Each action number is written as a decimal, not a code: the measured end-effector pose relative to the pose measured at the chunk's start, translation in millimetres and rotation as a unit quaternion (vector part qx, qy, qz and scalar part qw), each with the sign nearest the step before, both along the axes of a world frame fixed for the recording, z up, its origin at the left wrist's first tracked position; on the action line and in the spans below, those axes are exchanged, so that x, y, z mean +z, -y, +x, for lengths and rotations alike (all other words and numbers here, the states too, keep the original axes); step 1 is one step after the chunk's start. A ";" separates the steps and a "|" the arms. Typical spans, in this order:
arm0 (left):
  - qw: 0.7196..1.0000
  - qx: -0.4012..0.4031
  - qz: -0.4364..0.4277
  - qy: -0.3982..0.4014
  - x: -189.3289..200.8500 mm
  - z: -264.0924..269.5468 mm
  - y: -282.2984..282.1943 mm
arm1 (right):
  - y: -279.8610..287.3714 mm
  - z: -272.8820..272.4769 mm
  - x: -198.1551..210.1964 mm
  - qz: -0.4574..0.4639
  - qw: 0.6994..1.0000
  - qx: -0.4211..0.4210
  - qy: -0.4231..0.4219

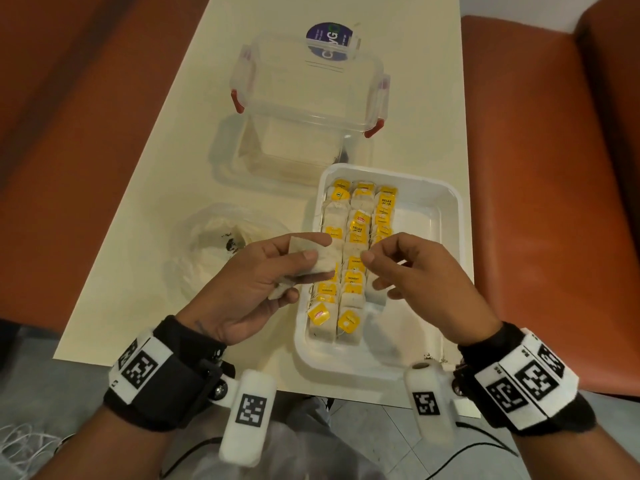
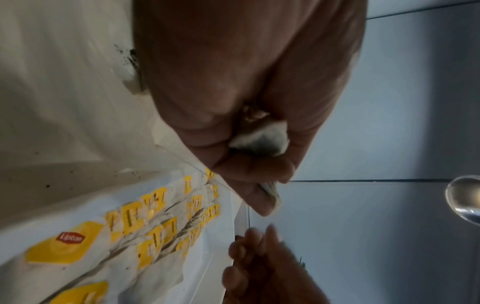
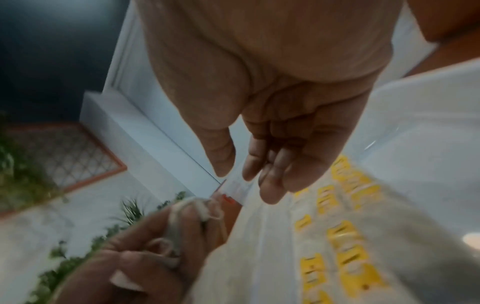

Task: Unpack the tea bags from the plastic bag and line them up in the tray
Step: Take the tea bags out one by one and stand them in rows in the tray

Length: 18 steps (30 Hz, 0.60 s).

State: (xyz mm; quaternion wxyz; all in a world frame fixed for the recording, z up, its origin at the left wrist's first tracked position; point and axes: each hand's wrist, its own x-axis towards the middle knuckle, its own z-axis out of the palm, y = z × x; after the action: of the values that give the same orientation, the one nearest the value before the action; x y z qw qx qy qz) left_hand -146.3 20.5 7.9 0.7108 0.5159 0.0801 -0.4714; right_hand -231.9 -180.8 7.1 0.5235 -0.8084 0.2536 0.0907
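At frame centre, the left hand [image 1: 263, 271] clamps a small bunch of tea bags [image 1: 311, 259] beside the white tray [image 1: 446, 209], a ready supply; the right hand [image 1: 412, 268], fingers loosely apart, reaches to take one.

Both wrists: black bands [image 1: 162, 372] w/ white b/w code tags, white cam pods [image 1: 247, 419] on brackets w/ screws

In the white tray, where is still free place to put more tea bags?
The tray's right side is bare, between its right wall and the third column of tea bags. The left and middle are crowded. The left hand holds more bags.
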 end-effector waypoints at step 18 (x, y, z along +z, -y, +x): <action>0.996 -0.076 0.006 0.042 -9.6 -10.0 20.7 | -1.0 3.1 21.2 0.165 0.986 -0.031 0.024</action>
State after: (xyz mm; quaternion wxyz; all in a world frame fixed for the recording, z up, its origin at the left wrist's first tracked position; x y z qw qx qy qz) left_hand -156.3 -0.2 -1.7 0.6729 0.5439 0.0138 -0.5012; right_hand -228.8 -179.8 28.3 0.6582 -0.7046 0.2473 0.0962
